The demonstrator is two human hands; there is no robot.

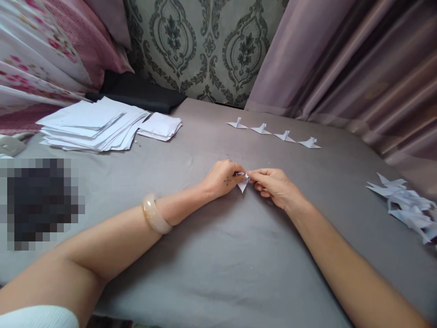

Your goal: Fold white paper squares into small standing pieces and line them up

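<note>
A small white folded paper piece (242,185) is held between my two hands, its pointed end hanging down. My left hand (223,178) pinches it from the left, the fingers curled and partly hiding it. From the other side my right hand (273,183) grips its right edge between thumb and forefinger, with the other fingers bent under. Both hands are just above the grey cloth surface (205,264). Beyond them several folded paper birds (262,129) sit in a slanting row.
Stacked white paper sheets (92,123) lie at the back left, beside a smaller stack of paper (160,126). Several folded paper shapes (408,205) are heaped at the right edge. A dark folded cloth (139,89) lies behind the stacks. Purple curtains (327,54) border the right side.
</note>
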